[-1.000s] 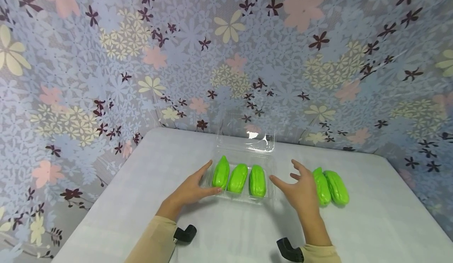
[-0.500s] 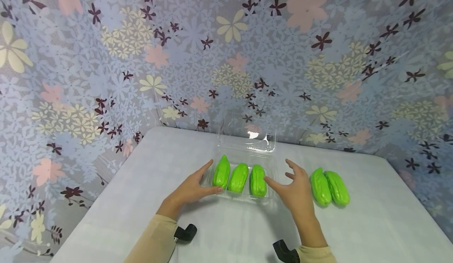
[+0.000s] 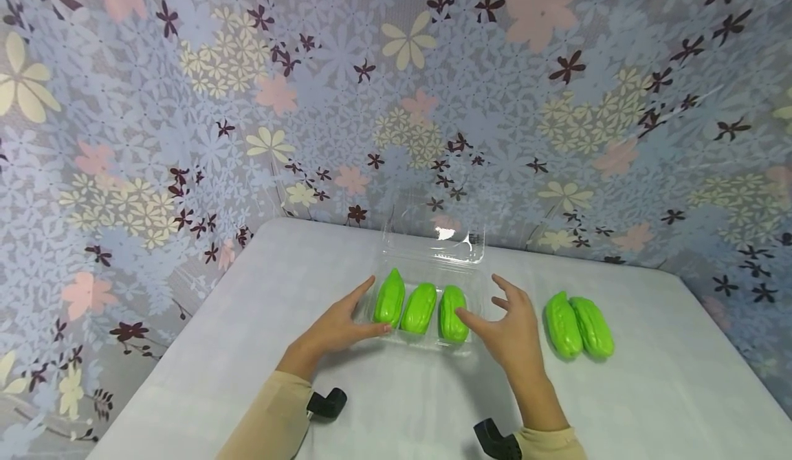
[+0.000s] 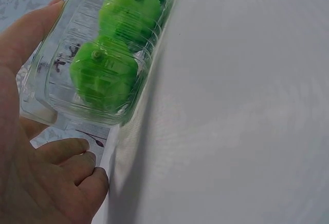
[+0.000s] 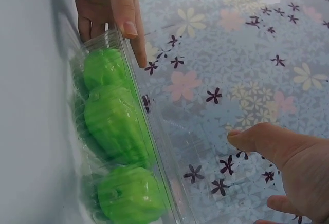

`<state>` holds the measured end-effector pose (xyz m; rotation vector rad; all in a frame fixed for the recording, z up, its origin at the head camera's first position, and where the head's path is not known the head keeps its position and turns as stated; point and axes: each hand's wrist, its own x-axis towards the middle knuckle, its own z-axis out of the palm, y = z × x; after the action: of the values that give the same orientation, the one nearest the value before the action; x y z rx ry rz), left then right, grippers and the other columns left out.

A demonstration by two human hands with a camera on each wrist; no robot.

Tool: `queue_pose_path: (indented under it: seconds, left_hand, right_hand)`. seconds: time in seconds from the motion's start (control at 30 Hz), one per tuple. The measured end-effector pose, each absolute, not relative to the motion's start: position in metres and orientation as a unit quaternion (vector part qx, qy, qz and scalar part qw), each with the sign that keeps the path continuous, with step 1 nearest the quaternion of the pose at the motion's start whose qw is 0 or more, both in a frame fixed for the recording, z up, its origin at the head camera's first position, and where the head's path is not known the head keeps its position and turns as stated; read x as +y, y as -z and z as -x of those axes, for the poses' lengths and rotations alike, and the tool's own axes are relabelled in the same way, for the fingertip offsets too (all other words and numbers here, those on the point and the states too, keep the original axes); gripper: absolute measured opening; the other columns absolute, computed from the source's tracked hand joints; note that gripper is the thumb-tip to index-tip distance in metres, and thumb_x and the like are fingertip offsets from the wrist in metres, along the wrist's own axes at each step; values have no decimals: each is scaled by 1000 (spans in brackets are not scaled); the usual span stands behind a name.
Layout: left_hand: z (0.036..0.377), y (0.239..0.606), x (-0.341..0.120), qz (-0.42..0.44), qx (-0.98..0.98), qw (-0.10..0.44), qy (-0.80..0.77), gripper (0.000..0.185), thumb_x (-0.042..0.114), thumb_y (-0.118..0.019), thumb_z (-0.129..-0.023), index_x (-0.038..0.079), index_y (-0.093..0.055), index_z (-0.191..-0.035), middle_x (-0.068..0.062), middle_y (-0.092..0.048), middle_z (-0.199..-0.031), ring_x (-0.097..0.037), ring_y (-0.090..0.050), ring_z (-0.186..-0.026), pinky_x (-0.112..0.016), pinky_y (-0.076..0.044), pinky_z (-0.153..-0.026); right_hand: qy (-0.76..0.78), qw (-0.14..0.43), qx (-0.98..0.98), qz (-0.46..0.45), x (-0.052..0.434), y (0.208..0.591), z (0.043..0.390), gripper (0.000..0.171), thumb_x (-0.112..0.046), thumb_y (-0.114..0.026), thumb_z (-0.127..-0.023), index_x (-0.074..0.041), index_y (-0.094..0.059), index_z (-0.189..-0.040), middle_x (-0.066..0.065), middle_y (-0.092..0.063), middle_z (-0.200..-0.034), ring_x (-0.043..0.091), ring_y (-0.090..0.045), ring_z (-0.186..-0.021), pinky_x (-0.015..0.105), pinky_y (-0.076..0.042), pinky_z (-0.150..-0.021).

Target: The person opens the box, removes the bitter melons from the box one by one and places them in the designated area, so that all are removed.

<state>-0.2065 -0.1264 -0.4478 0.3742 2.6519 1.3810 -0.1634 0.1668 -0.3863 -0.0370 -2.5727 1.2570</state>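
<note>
At table centre, a clear ribbed plastic clamshell (image 3: 427, 288) holds three knobbly green gourds (image 3: 421, 307); left hand (image 3: 337, 326) touches its nine o'clock side with straight fingers, right hand (image 3: 510, 326) hovers spread at three o'clock

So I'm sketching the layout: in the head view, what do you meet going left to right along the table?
Left hand → clear plastic tray holding three green gourds → right hand → two loose green gourds on the white table.

Bright, even light, soft shadows, glare on the clear lid (image 3: 442, 236); wide-angle bending at edges, wrist views slightly blurred.
</note>
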Motion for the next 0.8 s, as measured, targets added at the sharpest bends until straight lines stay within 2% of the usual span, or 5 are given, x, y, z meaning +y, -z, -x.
queue_pose_path:
  seconds: [0.37,0.8]
  left_hand:
    - [206,448,-127,-124,880,67,-454,106,56,-82,-77,28,-24,-162,-8,-26,-164,-35,-25,-148,-61,-24,-116]
    - [206,451,-125,-124,879,64,-455,106,57,-81,-78,29,-24,-162,-9,-28,-163,-36,-26,-148,-62,-25,-115]
  right_hand:
    - [-430,115,-895,8,157,388,162,93,-34,-87,-79,-3,-39,-152,24,-36,-152,42,-51,-128,56,-47,-101]
    - [-393,107,-913,5,152,394,165,93,-33,-87,-79,-1,-40,-151,27,-37,-149,44,-52,-125,57,-49,-97]
